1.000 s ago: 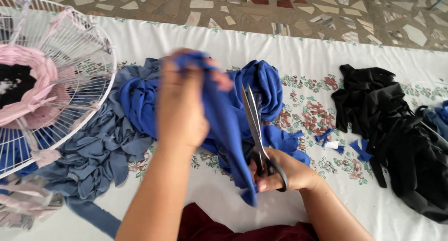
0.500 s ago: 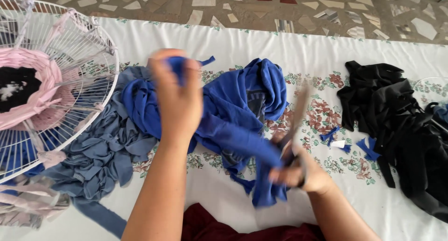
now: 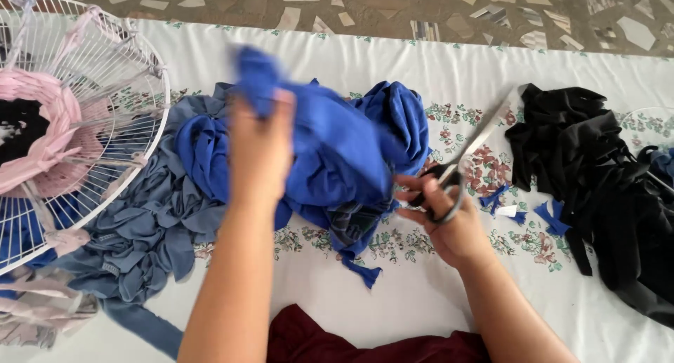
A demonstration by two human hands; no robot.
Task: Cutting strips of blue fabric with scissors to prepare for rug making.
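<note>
Our left hand (image 3: pixel 260 149), fingers clamped on the blue cloth (image 3: pixel 337 159), lifts it. Our right hand (image 3: pixel 449 219), fingers closed through the scissors (image 3: pixel 467 156), sits just right of it.

White floral sheet (image 3: pixel 421 307), blue cloth heap (image 3: pixel 337 159), black cloth pile (image 3: pixel 604 173), wire fan guard (image 3: pixel 84 124)

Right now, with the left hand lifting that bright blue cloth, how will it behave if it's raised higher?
Probably floppy: the bright blue cloth sags in folds below the left hand. Likely light, since one hand gathers it. A strip dangles loose and may drag or snag near the scissors in the right hand.
</note>
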